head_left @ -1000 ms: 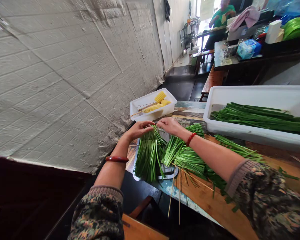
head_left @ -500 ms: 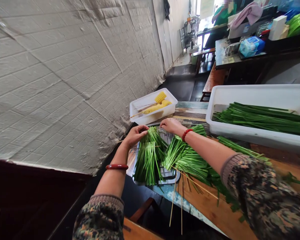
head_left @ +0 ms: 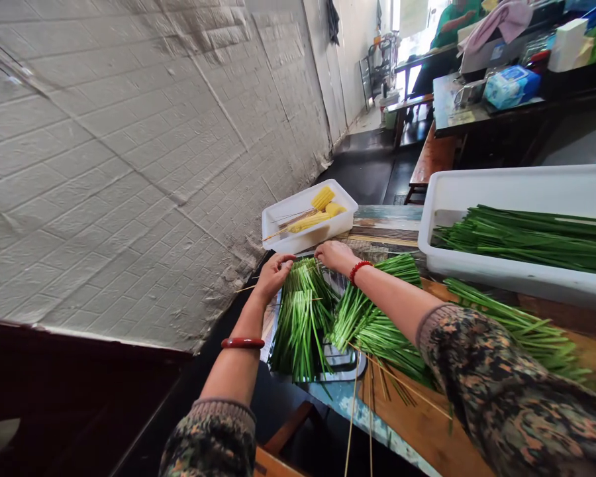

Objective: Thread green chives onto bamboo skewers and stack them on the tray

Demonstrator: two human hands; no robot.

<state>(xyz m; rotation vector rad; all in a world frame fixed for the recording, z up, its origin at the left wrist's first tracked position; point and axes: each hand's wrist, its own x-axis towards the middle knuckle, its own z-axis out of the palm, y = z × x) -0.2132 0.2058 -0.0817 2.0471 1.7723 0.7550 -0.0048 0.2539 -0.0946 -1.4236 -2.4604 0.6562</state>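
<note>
A flat bunch of skewered garlic chives lies on a metal tray, its pale cut ends pointing away from me. My left hand is at the left corner of those ends, thumb and fingers closed on the edge. At the right corner is my right hand, its fingers curled and pinched at the edge; the fingertips are partly hidden. Thin wooden skewers poke out left of the bunch. To the right, under my right forearm, lie more chives, with bamboo skewers sticking out over the table edge.
A white tub with skewered corn pieces stands beyond my hands. A larger white tub holds long chives. Loose chives lie on a wooden board. The wall is close on the left. A person in green is far back.
My right hand has moved slightly closer to the ends of the bunch. My left hand stays at its corner. The camera view has shifted a little.
</note>
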